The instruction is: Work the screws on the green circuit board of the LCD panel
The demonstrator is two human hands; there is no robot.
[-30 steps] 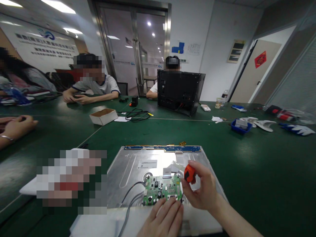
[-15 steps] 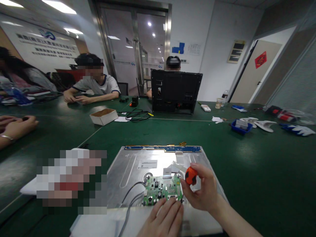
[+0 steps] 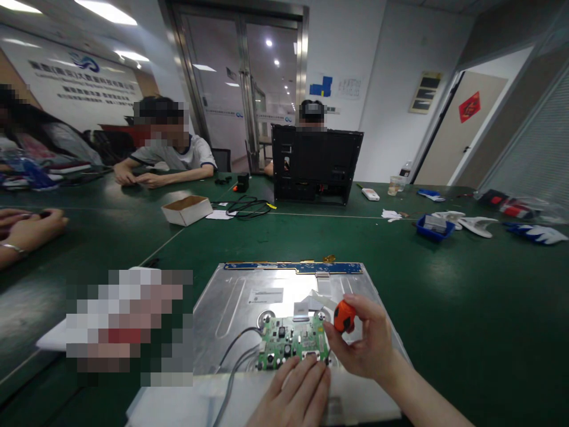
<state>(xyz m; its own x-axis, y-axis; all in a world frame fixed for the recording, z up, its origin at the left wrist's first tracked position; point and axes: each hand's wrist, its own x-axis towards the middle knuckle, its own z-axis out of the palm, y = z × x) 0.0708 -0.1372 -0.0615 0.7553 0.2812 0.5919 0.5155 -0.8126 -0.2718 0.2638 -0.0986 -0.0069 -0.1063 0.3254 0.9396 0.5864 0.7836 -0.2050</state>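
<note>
My right hand (image 3: 367,341) grips a screwdriver by its orange and black handle (image 3: 344,316). Its thin shaft runs down toward the lower right corner of a green circuit board (image 3: 291,339); the tip is hard to make out. My left hand (image 3: 296,391) rests flat at the board's near edge, fingers stretched out and fingertips touching it. Beneath the board lies a silver metal display panel (image 3: 231,308) with a blue circuit strip (image 3: 284,268) along its far edge. Grey cables (image 3: 235,373) leave the board's left side, and a flat ribbon cable (image 3: 301,310) sits at its top.
On the green table (image 3: 444,332) stand a white open box (image 3: 187,211), a black monitor back (image 3: 316,166) and a blue tray (image 3: 434,228). Black cables (image 3: 249,207) lie behind the panel. Co-workers sit opposite and to the left; another person's hands (image 3: 35,231) show at far left.
The orange handle has turned slightly in my right hand. My left hand stays where it was.
</note>
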